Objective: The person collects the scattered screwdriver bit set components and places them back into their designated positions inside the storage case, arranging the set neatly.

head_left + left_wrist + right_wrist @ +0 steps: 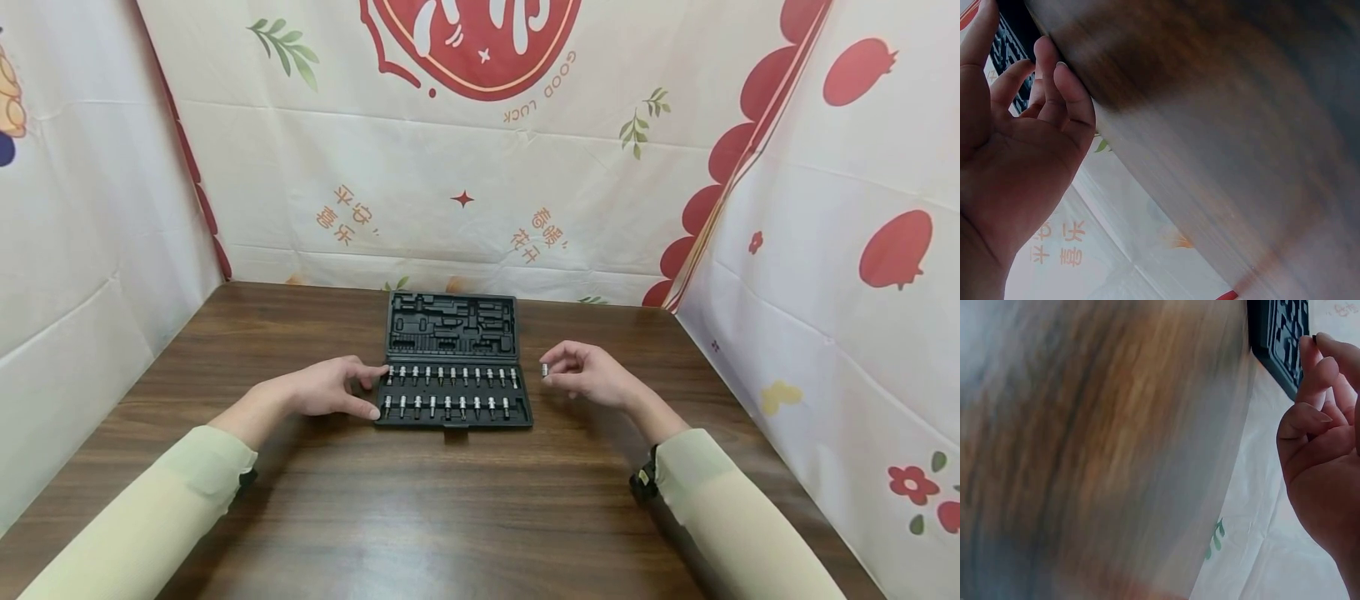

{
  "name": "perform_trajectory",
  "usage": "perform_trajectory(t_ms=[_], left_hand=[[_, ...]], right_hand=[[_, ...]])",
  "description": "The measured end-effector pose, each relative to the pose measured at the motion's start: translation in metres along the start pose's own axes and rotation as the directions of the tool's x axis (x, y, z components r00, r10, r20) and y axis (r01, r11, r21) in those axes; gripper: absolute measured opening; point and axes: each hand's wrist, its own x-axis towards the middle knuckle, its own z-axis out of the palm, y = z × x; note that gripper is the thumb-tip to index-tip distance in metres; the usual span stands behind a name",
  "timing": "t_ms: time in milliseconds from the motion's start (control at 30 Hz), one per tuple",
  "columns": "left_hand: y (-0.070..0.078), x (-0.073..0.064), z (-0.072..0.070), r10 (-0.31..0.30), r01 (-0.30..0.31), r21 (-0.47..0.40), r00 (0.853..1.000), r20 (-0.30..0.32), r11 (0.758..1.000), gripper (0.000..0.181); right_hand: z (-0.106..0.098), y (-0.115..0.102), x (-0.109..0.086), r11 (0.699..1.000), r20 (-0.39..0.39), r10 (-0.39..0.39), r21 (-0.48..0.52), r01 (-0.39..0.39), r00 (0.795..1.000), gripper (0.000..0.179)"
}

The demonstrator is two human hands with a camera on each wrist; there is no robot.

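Note:
A black plastic case (450, 429) lies unfolded on the table, its lid (453, 321) tipped back at the far side. Two rows of silver bit sockets (447, 406) sit in its base, and the front row ends in a bare recess at the right. My right hand (592, 375) pinches one small bit socket (544, 369) between thumb and fingertips, just right of the case. In the right wrist view, only a dark tip of it shows. My left hand (330, 387) is at the case's left edge, index finger by the back row, thumb at the front corner.
The brown wood-grain table (420, 508) extends around the case. A printed white cloth (420, 167) hangs behind it and along both sides. The lid's inside has several moulded recesses.

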Motion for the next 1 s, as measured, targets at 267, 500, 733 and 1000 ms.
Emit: perform_trajectory(t_ms=[267,500,733,1000], left_hand=[[0.000,0.000,0.000,-0.001,0.001,0.002,1.000,0.000,1.000,0.089],[0.002,-0.001,0.000,-0.009,0.009,-0.006,1.000,0.010,1.000,0.090],[0.002,-0.001,0.000,-0.018,0.018,-0.013,1.000,0.013,1.000,0.089],[0.002,-0.001,0.000,-0.012,0.012,-0.011,1.000,0.006,1.000,0.089]], right_hand=[[0.010,-0.007,0.001,1.000,0.045,-0.019,0.015,0.019,0.999,0.031],[0.015,-0.008,0.001,1.000,0.073,-0.020,0.011,0.020,0.997,0.025],[0.021,-0.009,0.003,0.999,0.112,-0.029,-0.013,0.031,0.993,0.021],[0.025,-0.010,0.006,0.998,0.148,-0.018,-0.053,0.026,0.989,0.019]])
